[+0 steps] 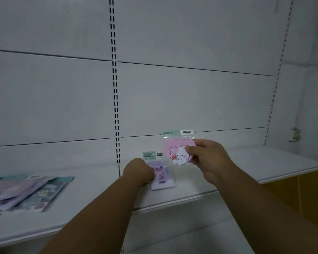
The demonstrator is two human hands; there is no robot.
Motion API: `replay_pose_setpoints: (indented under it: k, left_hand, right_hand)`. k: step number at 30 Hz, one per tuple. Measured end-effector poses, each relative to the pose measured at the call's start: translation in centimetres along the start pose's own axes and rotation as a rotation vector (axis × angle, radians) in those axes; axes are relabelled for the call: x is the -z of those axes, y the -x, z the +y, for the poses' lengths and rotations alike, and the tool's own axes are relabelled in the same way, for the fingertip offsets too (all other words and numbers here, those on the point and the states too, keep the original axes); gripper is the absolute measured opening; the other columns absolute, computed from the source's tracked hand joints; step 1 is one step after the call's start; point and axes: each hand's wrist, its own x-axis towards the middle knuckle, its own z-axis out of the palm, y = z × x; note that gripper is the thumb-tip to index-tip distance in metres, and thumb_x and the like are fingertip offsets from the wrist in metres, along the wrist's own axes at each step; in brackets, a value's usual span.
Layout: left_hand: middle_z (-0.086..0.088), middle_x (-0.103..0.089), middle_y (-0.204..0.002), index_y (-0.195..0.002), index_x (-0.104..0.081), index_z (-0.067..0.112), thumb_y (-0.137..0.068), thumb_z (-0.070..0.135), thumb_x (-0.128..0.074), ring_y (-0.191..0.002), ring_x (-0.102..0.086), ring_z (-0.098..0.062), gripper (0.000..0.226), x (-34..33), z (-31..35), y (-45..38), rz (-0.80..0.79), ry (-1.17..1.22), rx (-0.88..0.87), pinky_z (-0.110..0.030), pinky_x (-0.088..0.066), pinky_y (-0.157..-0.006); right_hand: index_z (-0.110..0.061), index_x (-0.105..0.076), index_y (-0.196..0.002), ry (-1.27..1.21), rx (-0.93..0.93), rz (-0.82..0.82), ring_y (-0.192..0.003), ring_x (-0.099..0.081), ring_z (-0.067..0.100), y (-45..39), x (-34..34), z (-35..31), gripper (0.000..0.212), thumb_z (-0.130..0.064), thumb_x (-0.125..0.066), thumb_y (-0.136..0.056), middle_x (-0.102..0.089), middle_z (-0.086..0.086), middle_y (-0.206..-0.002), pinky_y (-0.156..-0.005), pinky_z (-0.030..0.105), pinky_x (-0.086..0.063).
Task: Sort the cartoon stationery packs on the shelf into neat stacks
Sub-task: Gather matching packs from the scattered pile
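My right hand (207,158) holds a clear pack with a pink round cartoon bear card (176,151) upright above the white shelf (246,167), thumb on its front right edge. My left hand (139,173) grips the left edge of a purple cartoon girl pack (161,177) that lies on the shelf, its green header toward the back wall. The pink pack hangs just above and to the right of the purple one.
A loose pile of purple and teal stationery packs (26,191) lies on the shelf at the far left. White back panels with slotted uprights (116,107) rise behind. A yellow surface (297,191) shows below the shelf at right.
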Motion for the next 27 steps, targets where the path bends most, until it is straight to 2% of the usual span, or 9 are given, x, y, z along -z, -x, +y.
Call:
replay_pose_setpoints:
  k: [3,6,8,10,12,16,19,24,27]
  left_hand:
    - [-0.006,-0.064,-0.068,-0.062,-0.057,0.01,-0.068,0.008,-0.07,-0.069,-0.067,-0.022,0.015,0.4,0.3,0.0,0.023,-0.198,-0.001,-0.026,-0.055,-0.061]
    - [-0.008,-0.066,-0.076,-0.075,-0.058,0.007,-0.081,0.012,-0.063,-0.071,-0.065,-0.023,0.009,0.9,1.1,-0.5,0.091,-0.108,-0.094,-0.027,-0.051,-0.061]
    - [-0.014,-0.069,-0.076,-0.088,-0.064,0.001,-0.091,0.013,-0.052,-0.064,-0.068,-0.026,0.017,0.9,1.9,-1.3,0.079,0.261,-0.094,-0.032,-0.054,-0.062]
    - [-0.014,-0.067,-0.066,-0.091,-0.065,-0.002,-0.096,0.018,-0.046,-0.049,-0.064,-0.024,0.028,0.8,3.2,-1.4,-0.085,0.696,-0.02,-0.03,-0.053,-0.053]
    - [-0.013,-0.065,-0.063,-0.089,-0.066,-0.002,-0.096,0.023,-0.053,-0.049,-0.061,-0.022,0.029,0.0,4.3,-1.7,-0.207,0.814,-0.061,-0.028,-0.053,-0.051]
    - [-0.017,-0.067,-0.069,-0.087,-0.067,-0.005,-0.086,0.007,-0.069,-0.051,-0.062,-0.019,0.012,-3.2,6.4,-2.6,-0.202,0.669,-0.1,-0.027,-0.055,-0.051]
    - [-0.016,-0.065,-0.063,-0.082,-0.066,-0.006,-0.084,0.002,-0.069,-0.045,-0.059,-0.019,0.008,-6.0,8.4,-3.6,-0.203,0.57,-0.061,-0.026,-0.055,-0.048]
    - [-0.014,-0.065,-0.064,-0.073,-0.06,-0.002,-0.086,0.004,-0.067,-0.04,-0.057,-0.018,0.016,-10.0,10.1,-5.5,-0.156,0.274,0.035,-0.022,-0.05,-0.039]
    - [-0.014,-0.066,-0.062,-0.066,-0.063,-0.002,-0.081,0.004,-0.068,-0.045,-0.058,-0.023,0.017,-11.8,10.6,-6.6,-0.121,0.033,0.02,-0.027,-0.053,-0.049]
  right_hand:
    - [0.002,-0.07,-0.097,0.027,0.002,-0.015,-0.069,-0.07,0.025,-1.3,-0.6,0.3,0.017,0.007,-0.065,-0.081,-0.074,0.018,-0.088,-0.06,0.029,-0.055]
    - [0.003,-0.069,-0.097,0.04,-0.019,-0.034,-0.068,-0.069,0.025,-2.3,-1.0,0.9,0.017,0.008,-0.065,-0.082,-0.073,0.02,-0.089,-0.055,0.027,-0.055]
    - [0.004,-0.069,-0.097,0.06,-0.043,-0.045,-0.068,-0.069,0.026,-2.9,-0.7,1.1,0.016,0.008,-0.065,-0.082,-0.072,0.021,-0.089,-0.056,0.028,-0.056]
    - [0.004,-0.069,-0.095,0.087,-0.059,-0.049,-0.065,-0.07,0.026,-3.6,0.2,1.2,0.015,0.009,-0.065,-0.082,-0.073,0.02,-0.088,-0.054,0.028,-0.056]
    - [0.005,-0.069,-0.094,0.139,-0.082,-0.042,-0.062,-0.069,0.025,-4.4,1.5,1.1,0.014,0.009,-0.065,-0.081,-0.072,0.021,-0.087,-0.052,0.028,-0.056]
    - [0.008,-0.068,-0.088,0.382,-0.116,0.0,-0.069,-0.07,0.035,-6.7,4.9,1.3,0.011,0.008,-0.069,-0.077,-0.071,0.03,-0.09,-0.066,0.043,-0.061]
    - [0.01,-0.065,-0.079,0.672,-0.098,-0.007,-0.055,-0.065,0.033,-8.9,7.2,2.0,0.013,0.003,-0.073,-0.072,-0.068,0.031,-0.074,-0.064,0.052,-0.058]
    - [-0.005,-0.059,-0.066,1.013,-0.121,-0.14,-0.04,-0.06,0.026,-12.4,9.5,4.1,0.018,-0.009,-0.076,-0.072,-0.061,0.013,-0.051,-0.049,0.037,-0.058]
    - [-0.008,-0.058,-0.071,1.191,-0.051,-0.221,-0.05,-0.064,0.023,-14.1,10.3,5.5,0.022,-0.019,-0.077,-0.07,-0.064,0.007,-0.06,-0.048,0.028,-0.054]
